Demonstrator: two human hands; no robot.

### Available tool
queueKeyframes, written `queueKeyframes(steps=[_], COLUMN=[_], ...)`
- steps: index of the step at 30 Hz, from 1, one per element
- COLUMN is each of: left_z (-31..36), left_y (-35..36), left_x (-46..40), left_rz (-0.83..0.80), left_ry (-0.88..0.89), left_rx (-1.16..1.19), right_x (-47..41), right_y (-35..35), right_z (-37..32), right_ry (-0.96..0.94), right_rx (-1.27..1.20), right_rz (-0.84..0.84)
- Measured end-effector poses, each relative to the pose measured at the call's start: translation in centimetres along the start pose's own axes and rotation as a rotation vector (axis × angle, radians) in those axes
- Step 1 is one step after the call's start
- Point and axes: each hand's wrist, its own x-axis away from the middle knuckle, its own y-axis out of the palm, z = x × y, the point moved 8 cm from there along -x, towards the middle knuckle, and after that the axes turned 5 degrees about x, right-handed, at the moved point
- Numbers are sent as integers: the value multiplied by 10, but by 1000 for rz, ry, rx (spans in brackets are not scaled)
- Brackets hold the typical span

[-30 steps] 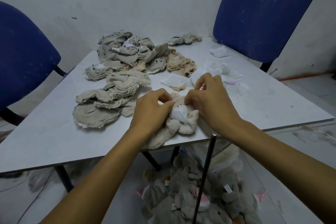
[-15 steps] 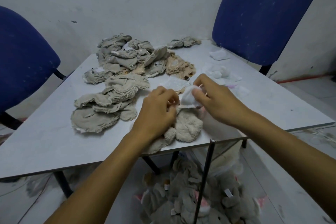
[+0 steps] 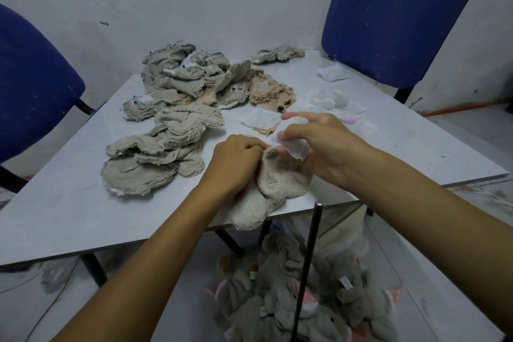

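Observation:
A beige plush toy skin (image 3: 273, 184) lies at the front edge of the grey table (image 3: 63, 216), partly hanging over it. My left hand (image 3: 236, 162) grips its upper edge with curled fingers. Just to the right, my right hand (image 3: 324, 147) pinches a small white pouch (image 3: 294, 146) held above the skin's opening. The part of the skin under my left hand is hidden.
Flat grey fabric skins (image 3: 152, 155) lie to the left, a bigger heap (image 3: 194, 75) behind. White pouches (image 3: 333, 100) are scattered at the right. Blue chairs (image 3: 399, 14) stand at both far corners. Under the table is a pile of grey plush toys (image 3: 305, 300) and a black rod (image 3: 308, 266).
My right hand has drawn the white pouch up and to the right, away from the plush skin. My left hand stays on the skin's edge.

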Motion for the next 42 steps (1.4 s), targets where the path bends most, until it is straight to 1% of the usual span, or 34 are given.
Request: queueKeyframes(steps=[2, 5, 9, 14, 16, 18, 21, 25, 27, 30, 33, 36, 39, 42], left_z=[-2, -2, 5, 5, 4, 1, -9, -20, -25, -31, -34, -35, -34, -32], left_y=[1, 4, 9, 12, 15, 14, 5, 0, -1, 1, -3, -7, -8, -11], left_x=[0, 0, -4, -7, -7, -7, -9, -10, -10, -5, -1, 1, 3, 3], left_rz=[-7, 22, -11, -35, -49, -45, -8, 39, 68, 65, 101, 137, 134, 110], left_ry=[-15, -3, 19, 28, 33, 24, -71, -164, -220, -296, -312, -298, -278, -258], left_rx=[-39, -168, -297, -414, -418, -358, -228, -56, 128, 416, 586, 654, 691, 665], right_x=[-2, -1, 1, 0, 0, 1, 1, 4, 3, 3, 3, 0, -1, -2], right_y=[-3, 0, 10, 13, 11, 5, -4, -1, 1, 1, 5, 12, 20, 23], right_z=[-2, -3, -1, -1, 2, 3, 6, 12, 12, 14, 17, 19, 21, 23], right_ry=[-37, -70, -126, -296, -347, -418, -503, -607, -635, -631, -647, -645, -662, -653], right_rx=[-16, -12, 5, 202, 285, 399, 556, 691, 746, 785, 853, 882, 955, 1019], right_rz=[44, 55, 2, 25, 65, 122, 183, 182, 174, 177, 159, 110, 49, 4])
